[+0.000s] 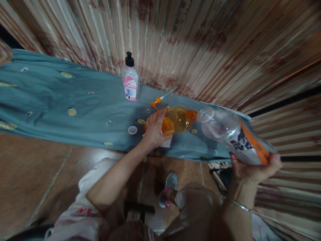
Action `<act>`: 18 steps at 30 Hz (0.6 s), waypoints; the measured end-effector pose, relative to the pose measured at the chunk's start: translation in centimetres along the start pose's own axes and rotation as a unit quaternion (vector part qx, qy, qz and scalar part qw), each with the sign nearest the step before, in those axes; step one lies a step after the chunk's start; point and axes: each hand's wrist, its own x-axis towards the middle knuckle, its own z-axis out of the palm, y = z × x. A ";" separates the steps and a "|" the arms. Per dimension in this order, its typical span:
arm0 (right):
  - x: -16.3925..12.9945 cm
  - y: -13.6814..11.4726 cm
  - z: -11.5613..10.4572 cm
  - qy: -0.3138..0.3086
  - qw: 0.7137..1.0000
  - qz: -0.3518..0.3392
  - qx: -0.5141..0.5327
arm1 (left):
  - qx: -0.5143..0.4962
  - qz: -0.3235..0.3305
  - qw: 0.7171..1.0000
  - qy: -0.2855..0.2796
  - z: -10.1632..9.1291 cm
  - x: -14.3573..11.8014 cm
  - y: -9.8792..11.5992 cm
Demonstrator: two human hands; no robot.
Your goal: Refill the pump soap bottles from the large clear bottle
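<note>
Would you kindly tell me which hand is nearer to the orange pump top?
Left: the left hand, around the amber bottle, is just below the orange pump top in the picture; the right hand, on the clear bottle, is far to its lower right.

Our left hand (155, 129) and right hand (253, 167), both in a grip.
We note the left forearm (117, 177) bare, slanting forward and rightward; back of hand showing, thumb nearer our body. Right forearm (240, 207) steeper, wrist below the hand, digits parted to either side.
</note>
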 end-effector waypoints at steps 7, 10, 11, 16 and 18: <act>0.2 0.1 -0.2 -0.007 1.000 0.001 0.010 | 0.000 -0.004 1.000 -0.003 0.1 0.0 0.0; 0.3 0.1 -0.3 -0.007 1.000 0.000 0.010 | 0.002 -0.004 1.000 -0.010 0.0 0.0 -0.1; 0.3 0.1 -0.3 -0.007 1.000 0.000 0.008 | 0.003 -0.005 1.000 -0.012 0.0 0.0 -0.1; 0.2 0.2 -0.1 -0.022 0.999 -0.019 0.026 | 0.004 -0.004 1.000 -0.017 0.0 0.0 -0.1; 0.3 0.2 -0.1 -0.016 1.000 -0.015 0.020 | 0.004 -0.003 1.000 -0.015 0.0 0.0 -0.2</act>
